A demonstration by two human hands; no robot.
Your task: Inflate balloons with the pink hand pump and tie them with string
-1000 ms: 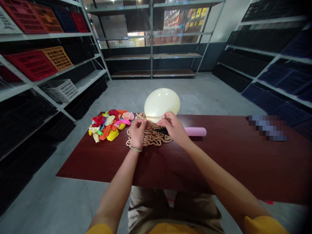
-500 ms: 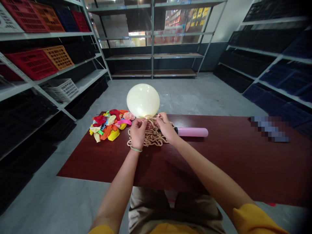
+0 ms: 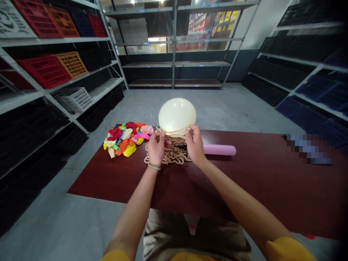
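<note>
We sit in a storeroom of grey metal shelving on a concrete floor, with red crates racked to our left and dark crates to our right. Across our lap runs a smooth, dark red table holding a heap of limp, brightly coloured balloons, a tangle of tan twisted balloons and a glossy pink tube lying just beyond our right hand. A pixelated patch farther right hides whatever lies there. The big change is in the inflated cream balloon: it has swung from leaning left to sit upright above the table, directly over the tan tangle and just beyond our hands. Its pale, taut skin is round and faintly shiny. Our left hand and right hand are both closed in pinches, drawing its thin rubber neck out sideways between them. A slim band circles our left wrist.
</note>
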